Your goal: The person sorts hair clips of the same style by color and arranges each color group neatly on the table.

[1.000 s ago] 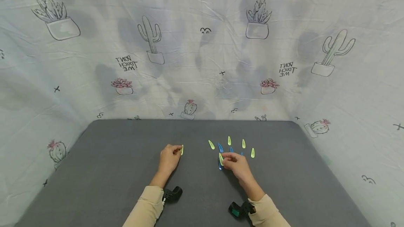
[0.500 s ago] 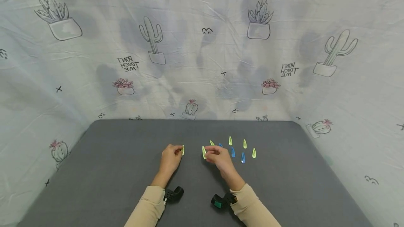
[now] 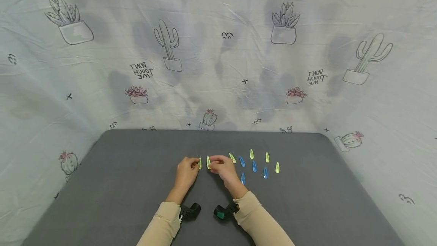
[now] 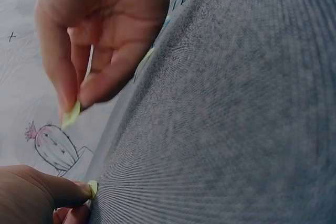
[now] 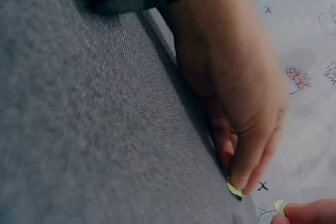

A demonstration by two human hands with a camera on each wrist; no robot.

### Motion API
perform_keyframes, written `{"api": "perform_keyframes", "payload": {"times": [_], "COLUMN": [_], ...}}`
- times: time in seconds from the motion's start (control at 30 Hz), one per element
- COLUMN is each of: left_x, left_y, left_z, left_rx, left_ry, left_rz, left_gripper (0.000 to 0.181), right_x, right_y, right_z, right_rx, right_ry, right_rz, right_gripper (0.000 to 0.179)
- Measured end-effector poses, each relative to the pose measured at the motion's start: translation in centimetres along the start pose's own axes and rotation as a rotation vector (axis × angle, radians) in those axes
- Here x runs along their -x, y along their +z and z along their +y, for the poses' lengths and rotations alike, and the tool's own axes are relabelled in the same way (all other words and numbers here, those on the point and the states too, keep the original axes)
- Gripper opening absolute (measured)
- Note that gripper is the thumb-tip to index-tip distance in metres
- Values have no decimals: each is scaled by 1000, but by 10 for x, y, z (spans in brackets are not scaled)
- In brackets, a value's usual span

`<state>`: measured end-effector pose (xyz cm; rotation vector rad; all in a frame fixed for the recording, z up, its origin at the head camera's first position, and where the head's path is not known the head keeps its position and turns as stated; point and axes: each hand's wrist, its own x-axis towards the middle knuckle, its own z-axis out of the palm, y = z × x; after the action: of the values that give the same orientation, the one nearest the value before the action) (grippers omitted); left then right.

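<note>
My left hand pinches a yellow-green snap hair clip down at the tabletop, as the right wrist view shows. Just to its right, my right hand holds a second yellow-green hair clip between thumb and fingertips. That second hair clip is raised above the table in the left wrist view. A small gap separates the two clips. Right of my right hand lie blue hair clips and more yellow-green hair clips, spread flat.
The grey cloth-covered table reaches back to a pale hanging fabric printed with cacti and potted plants. A black wrist device sits on the left wrist and another black wrist device on the right, close together.
My right hand has travelled left, carrying its yellow-green hair clip from over the blue clips to beside the left hand. The left hand stays in place on its clip.
</note>
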<state>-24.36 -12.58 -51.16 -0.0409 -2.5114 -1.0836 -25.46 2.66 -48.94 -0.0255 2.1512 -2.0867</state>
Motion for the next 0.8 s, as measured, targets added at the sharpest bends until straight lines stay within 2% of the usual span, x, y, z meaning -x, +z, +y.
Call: {"api": "perform_keyframes", "payload": {"times": [0.33, 0.6, 0.8], "left_x": [-3, -3, -3], "left_y": [4, 2, 0], "left_z": [-1, -3, -4], "left_rx": [21, 16, 16], "left_ry": [-20, -18, -15], "left_rz": [0, -19, -20], "left_gripper": [12, 11, 11], "right_x": [-13, -17, -20], "right_y": [14, 22, 26], "right_z": [6, 2, 4], "right_rx": [69, 396, 531], "right_ry": [-42, -119, -133], "right_rz": [67, 129, 142], "right_gripper": [24, 18, 16]}}
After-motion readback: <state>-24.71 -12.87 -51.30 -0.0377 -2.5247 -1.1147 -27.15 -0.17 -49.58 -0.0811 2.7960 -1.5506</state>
